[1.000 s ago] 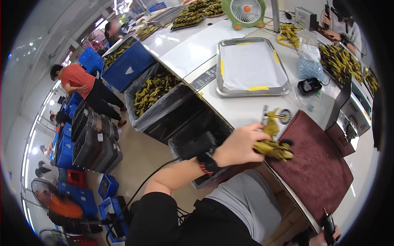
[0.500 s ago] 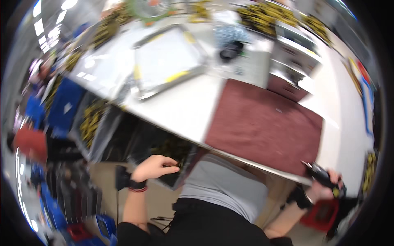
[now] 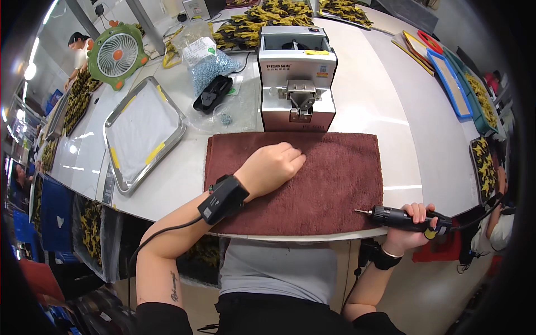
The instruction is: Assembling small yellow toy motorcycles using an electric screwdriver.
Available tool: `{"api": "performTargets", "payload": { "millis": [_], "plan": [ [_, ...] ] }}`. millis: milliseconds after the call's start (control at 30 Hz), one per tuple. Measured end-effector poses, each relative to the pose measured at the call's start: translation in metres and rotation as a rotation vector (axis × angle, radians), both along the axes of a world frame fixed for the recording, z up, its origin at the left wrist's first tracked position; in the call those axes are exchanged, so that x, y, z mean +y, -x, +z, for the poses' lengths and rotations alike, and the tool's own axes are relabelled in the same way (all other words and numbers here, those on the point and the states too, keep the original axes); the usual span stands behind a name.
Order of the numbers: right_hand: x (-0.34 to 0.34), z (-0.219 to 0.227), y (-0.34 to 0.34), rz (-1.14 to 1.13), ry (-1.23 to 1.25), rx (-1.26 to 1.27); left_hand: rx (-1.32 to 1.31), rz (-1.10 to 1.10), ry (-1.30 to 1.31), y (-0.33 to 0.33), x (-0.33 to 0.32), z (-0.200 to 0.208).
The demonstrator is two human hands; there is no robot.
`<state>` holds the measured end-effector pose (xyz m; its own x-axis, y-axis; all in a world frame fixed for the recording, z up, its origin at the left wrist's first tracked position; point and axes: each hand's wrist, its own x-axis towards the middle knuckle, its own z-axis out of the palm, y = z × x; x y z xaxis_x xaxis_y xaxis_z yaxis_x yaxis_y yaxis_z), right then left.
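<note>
A maroon towel lies along the near edge of the white table. Resting over its middle is my left hand, knuckles up and fingers curled closed; whatever they hold, if anything, is hidden beneath them. My right hand is wrapped round a black corded electric screwdriver at the towel's near right corner, its thin bit pointing left over the cloth. Just beyond the towel stands a silver screw feeder with a metal outlet at its front. Each wrist wears a dark strap.
Left on the table lie a metal tray lined with white, a bag of small bluish pieces and a black case. A green fan stands behind. Yellow-black parts fill the back; coloured trays sit right.
My left hand has risen from over the dark bin below the table edge to the towel, its fingers now curled closed. My right hand keeps the screwdriver. The view has swung right.
</note>
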<state>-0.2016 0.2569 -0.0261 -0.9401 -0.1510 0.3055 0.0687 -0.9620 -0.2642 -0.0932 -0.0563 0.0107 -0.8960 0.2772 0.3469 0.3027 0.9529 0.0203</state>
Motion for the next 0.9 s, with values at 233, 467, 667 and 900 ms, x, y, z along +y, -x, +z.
{"api": "performTargets", "payload": {
  "millis": [233, 467, 667, 900],
  "plan": [
    [0.001, -0.003, 0.003, -0.032, 0.002, 0.020, 0.359, -0.010, -0.209, -0.004, -0.020, 0.037],
    [-0.003, -0.002, 0.004, 0.013, 0.029, 0.042, 0.815, 0.128, -0.475, 0.078, -0.079, 0.144],
    [0.001, -0.006, 0.006, -0.031, 0.012, 0.023, 0.503, 0.164, -0.324, 0.063, -0.105, 0.097],
    [0.015, -0.014, 0.013, -0.118, -0.099, -0.043, 0.585, 0.977, -0.046, -0.152, -0.170, 0.032]
  ]
}}
